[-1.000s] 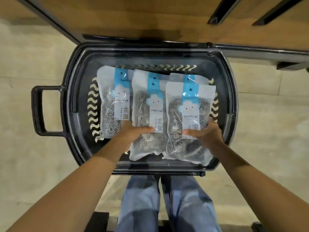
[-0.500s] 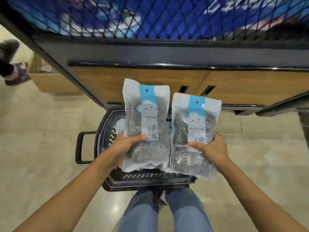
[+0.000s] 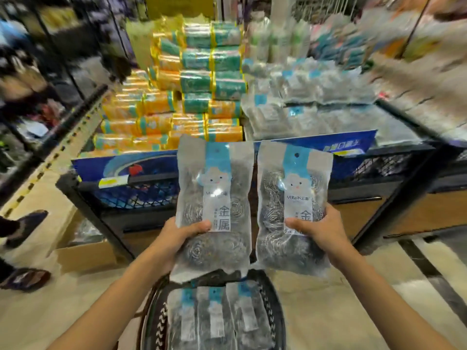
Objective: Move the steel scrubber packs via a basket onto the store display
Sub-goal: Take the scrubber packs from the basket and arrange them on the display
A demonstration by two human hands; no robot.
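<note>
Head view: two steel scrubber packs are held upright and side by side in front of the store display. The left pack is gripped at its lower left edge by the left hand, with the thumb laid across the front label and the fingers hidden behind the bag. The right pack is gripped at its lower right edge by the right hand, thumb pressed on the front and fingers wrapped behind. The inner edges of the two packs are very close; whether they touch cannot be told.

Directly below both hands, the basket is seen on the floor, and more packs are laid flat in it, side by side.

Beyond the hands, the display bin is seen with its black mesh front. Beyond the right hand, piled scrubber packs of the same kind are seen in it, though blurred. Beyond the left hand, orange and green sponge packs are stacked. A blue sign is seen behind the mesh. Well to the left of the left hand, a cardboard box is set on the floor.
</note>
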